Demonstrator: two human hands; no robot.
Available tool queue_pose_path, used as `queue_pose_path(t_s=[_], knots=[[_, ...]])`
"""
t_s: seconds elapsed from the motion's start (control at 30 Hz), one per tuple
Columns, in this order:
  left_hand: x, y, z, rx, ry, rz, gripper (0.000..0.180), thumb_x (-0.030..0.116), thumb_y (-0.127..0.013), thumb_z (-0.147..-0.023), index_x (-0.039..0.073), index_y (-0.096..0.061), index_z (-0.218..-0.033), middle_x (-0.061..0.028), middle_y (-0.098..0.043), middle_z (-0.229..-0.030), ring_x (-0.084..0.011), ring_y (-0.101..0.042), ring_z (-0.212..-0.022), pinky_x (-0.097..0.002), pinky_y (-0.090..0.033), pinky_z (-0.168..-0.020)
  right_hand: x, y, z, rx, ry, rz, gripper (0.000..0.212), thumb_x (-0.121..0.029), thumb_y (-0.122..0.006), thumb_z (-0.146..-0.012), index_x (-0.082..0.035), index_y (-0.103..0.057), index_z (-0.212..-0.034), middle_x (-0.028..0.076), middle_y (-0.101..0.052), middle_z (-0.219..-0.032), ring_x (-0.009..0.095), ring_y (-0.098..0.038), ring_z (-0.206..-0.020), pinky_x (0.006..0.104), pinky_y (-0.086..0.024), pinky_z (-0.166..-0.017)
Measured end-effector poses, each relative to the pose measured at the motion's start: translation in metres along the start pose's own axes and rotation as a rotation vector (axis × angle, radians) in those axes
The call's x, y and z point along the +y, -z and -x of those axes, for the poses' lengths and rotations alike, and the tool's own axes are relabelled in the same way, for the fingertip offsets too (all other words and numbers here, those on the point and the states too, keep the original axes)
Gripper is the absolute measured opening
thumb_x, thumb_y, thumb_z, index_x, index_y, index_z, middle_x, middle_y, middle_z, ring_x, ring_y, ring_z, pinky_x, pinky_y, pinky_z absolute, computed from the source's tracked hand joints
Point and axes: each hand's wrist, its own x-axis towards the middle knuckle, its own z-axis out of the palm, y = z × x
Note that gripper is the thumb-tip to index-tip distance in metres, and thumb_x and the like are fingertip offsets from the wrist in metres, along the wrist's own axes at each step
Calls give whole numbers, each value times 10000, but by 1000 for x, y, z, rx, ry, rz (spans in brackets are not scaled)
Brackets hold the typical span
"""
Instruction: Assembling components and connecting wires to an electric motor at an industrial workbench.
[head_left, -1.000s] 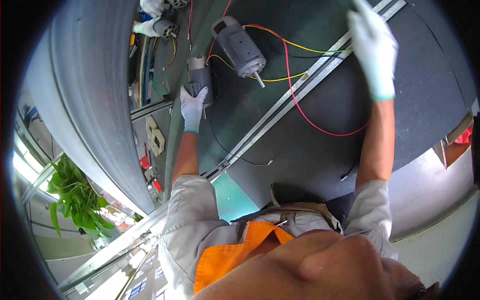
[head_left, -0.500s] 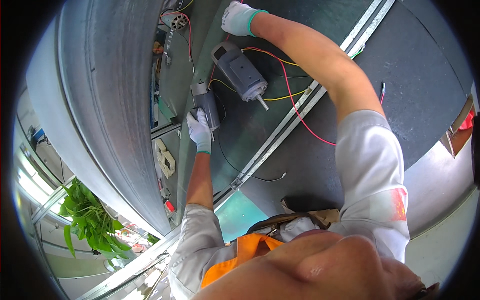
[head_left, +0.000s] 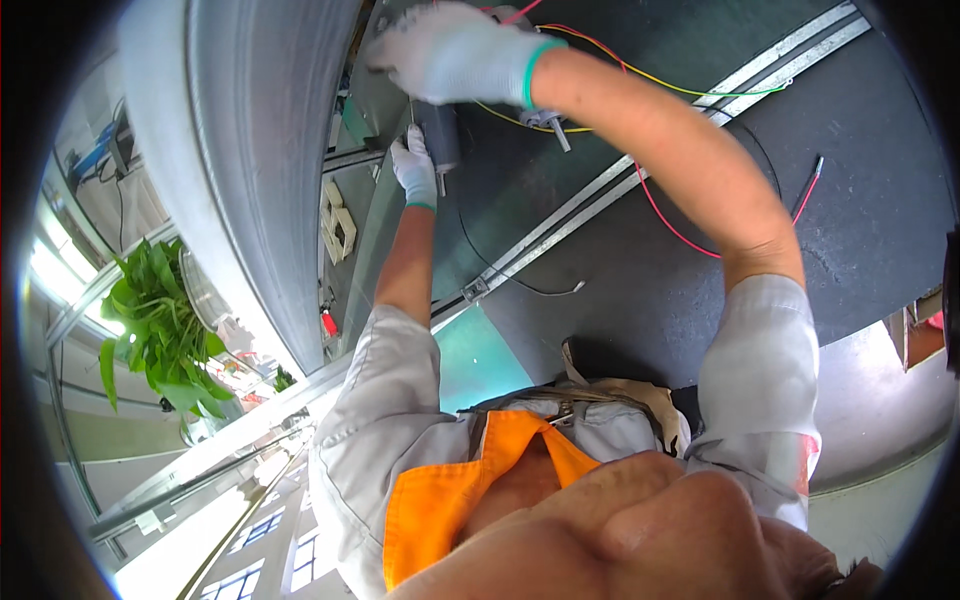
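Note:
My left hand (head_left: 414, 172), in a white glove with a green cuff, grips the near side of a small grey cylindrical electric motor (head_left: 440, 140). That motor lies on the dark bench mat, its short shaft pointing toward me. Just beyond it, my gloved right hand (head_left: 455, 52) hovers, smeared by motion; its fingers cannot be made out. A larger electric motor is mostly hidden behind my right hand and wrist. Its silver shaft (head_left: 560, 134) shows below the wrist. Red, yellow and green wires (head_left: 660, 88) trail from there to the right.
A metal rail (head_left: 590, 185) crosses the bench diagonally. A thin black lead (head_left: 530, 287) and a red lead (head_left: 680, 235) lie loose. Cream plastic blocks (head_left: 337, 222) sit on the left side, beside a large curved grey panel (head_left: 245, 150). A leafy plant (head_left: 165, 320) stands at the left.
My right hand has swung left, from beyond the larger motor to above the far end of the small one. My left hand stays on the small motor. The whole view has shifted.

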Motion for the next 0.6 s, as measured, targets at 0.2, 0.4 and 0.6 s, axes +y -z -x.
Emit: queue_pose_path(t_s=[0.2,0.4,0.6], knots=[[-53,4,-21,105,227,101,619,503,-535,-1049,-53,-621,-1309,-202,-723,-1151,-314,-703,-960,-411,-575,-862,-70,-58,111,-254,134,-217,396,-202,-668,-878,-96,-630,-1257,143,-689,-967,340,-686,-951,474,-535,-827],[-103,52,-25,151,80,253,692,509,-599,-996,-54,-540,-1395,-269,-605,-1356,-388,-593,-1242,-480,-471,-1063,-69,-5,171,-194,-289,-115,266,-231,-651,-906,-90,-585,-1122,126,-683,-951,350,-681,-929,500,-521,-804],[-11,18,59,147,-192,-509,1030,534,-807,-812,3,-311,-1542,-312,-351,-1525,-497,-357,-1411,-546,-385,-1136,0,-11,227,213,-623,45,468,-196,-669,-921,-69,-565,-1360,184,-684,-1158,368,-656,-1036,468,-535,-891]])
